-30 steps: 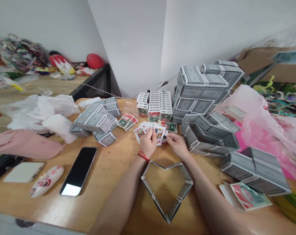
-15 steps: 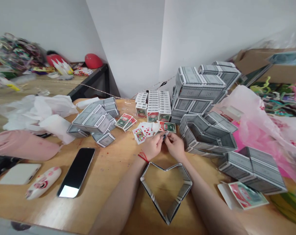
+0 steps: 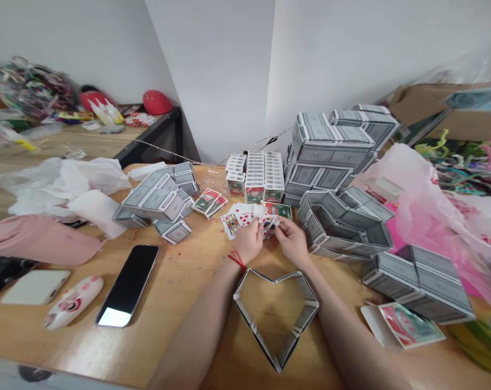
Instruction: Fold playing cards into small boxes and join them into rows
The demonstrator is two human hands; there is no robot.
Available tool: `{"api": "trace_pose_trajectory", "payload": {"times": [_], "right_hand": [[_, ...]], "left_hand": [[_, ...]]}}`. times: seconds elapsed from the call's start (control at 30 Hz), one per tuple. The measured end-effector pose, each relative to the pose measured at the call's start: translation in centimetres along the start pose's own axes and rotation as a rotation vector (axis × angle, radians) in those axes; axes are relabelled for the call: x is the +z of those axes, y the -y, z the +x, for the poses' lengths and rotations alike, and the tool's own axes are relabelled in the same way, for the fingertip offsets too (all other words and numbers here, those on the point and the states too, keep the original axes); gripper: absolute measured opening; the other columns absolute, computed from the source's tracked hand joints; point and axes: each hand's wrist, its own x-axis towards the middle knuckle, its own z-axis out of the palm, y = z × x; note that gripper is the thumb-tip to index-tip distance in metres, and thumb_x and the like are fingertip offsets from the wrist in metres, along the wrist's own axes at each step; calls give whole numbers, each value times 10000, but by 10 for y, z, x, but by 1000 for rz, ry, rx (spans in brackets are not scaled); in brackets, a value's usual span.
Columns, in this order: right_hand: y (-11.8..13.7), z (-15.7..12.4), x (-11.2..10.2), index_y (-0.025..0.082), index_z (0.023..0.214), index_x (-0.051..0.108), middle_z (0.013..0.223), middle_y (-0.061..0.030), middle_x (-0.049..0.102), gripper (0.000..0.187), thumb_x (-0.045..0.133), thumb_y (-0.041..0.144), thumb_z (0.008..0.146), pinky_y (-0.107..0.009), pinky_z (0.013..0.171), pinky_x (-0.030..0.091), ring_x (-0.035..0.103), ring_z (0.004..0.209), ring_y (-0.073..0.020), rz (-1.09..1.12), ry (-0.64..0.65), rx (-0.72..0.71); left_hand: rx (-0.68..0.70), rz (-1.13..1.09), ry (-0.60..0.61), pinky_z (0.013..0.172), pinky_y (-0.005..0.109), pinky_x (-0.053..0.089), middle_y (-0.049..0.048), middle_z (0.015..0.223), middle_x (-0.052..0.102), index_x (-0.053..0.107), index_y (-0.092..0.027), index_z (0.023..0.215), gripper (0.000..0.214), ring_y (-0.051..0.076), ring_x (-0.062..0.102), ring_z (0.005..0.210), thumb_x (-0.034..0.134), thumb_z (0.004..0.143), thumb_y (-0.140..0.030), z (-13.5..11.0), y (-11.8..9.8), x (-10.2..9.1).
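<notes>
My left hand (image 3: 249, 240), a red string on its wrist, is closed on playing cards (image 3: 267, 223) that fan out slightly toward the right. At their right edge my right hand (image 3: 291, 237) pinches the same cards between thumb and fingers. Loose face-up cards (image 3: 236, 219), a face card among them, lie just beyond my left hand. A red and green card box (image 3: 280, 210) sits behind my right hand. Between my forearms stands a heart-shaped ring of joined grey-backed cards (image 3: 245, 317).
Stacked grey card structures (image 3: 330, 146) rise at the back right, with an open card frame (image 3: 343, 233) before them. Rows of card boxes (image 3: 256, 173) stand at the back middle. On the left are a grey card structure (image 3: 156, 195) and a phone (image 3: 128, 284).
The cards in my hands have turned and fanned, so their faces now show. My left hand has shifted slightly left, and the gap between my hands has widened.
</notes>
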Motion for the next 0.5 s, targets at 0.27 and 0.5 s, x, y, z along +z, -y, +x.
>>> {"api": "trace_pose_trajectory", "payload": {"times": [0.27,0.5], "right_hand": [[2,0,0,175,1020,537,1036,-91,638,316,520,329,745,-374,880,440,603,946,-190,7,1,37],[3,-1,0,180,992,530,992,-89,647,301,526,341,739,-364,846,455,609,918,-192,-16,-15,57]], "left_hand": [[31,112,10,482,255,320,60,575,602,514,-140,915,287,170,575,527,268,879,-283,-1,-5,-4],[53,105,22,480,240,319,51,564,588,514,-143,876,263,149,558,507,294,875,-287,-2,-5,-2]]}}
